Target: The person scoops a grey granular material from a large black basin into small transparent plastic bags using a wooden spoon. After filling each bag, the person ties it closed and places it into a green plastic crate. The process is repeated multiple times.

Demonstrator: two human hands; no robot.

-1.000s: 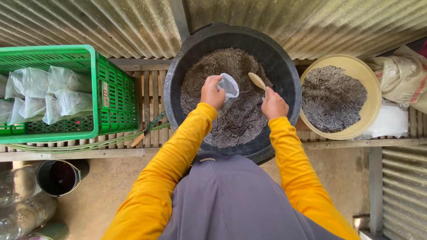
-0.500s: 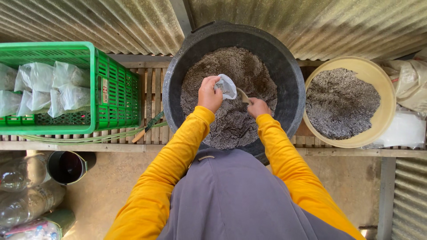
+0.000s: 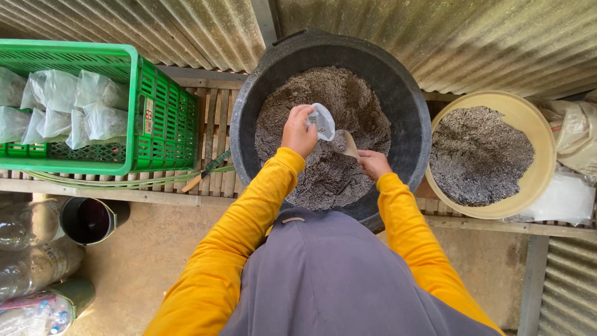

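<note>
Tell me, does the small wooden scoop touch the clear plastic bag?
Cannot tell. In the head view the wooden scoop lies right beside the clear plastic bag; no plain gap or contact shows.

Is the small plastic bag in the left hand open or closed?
Open: the left hand holds the small bag mouth-up beside the scoop over the black tub.

A small clear plastic bag [image 3: 323, 121] hangs open-mouthed, pinched at its rim, over the grey gritty mix [image 3: 329, 143] heaped in the big black tub [image 3: 410, 112]. A pale wooden scoop [image 3: 349, 145] sits tilted just below the bag, blade up toward its mouth, handle gripped low, right above the mix.
</note>
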